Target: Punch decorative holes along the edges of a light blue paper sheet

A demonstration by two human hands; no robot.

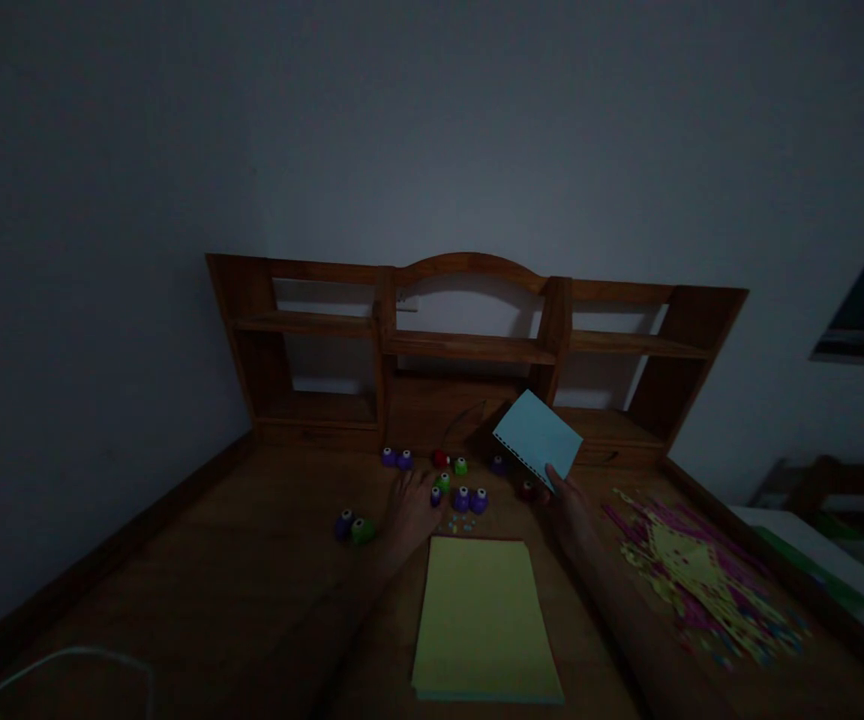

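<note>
My right hand (563, 497) holds a light blue sheet of paper (537, 432) by its lower corner, thumb on top. The sheet is raised and tilted, and a row of small holes runs along its lower left edge. My left hand (413, 510) is low over the desk with fingers stretched forward and thumb apart. Right beside its thumb side is a small purple craft punch (436, 496); the dim light hides whether they touch. A green craft punch (443, 482) and two purple craft punches (470, 500) stand close by. Small paper bits (460, 524) lie in front of them.
A stack of yellow paper (486, 620) lies front centre. More punches (355, 527) stand at left, with others along the back, near a red object (440, 458). Pink and yellow paper strips (691, 565) pile up at right. A wooden shelf (469, 347) borders the desk's back; a white cable (87, 652) lies front left.
</note>
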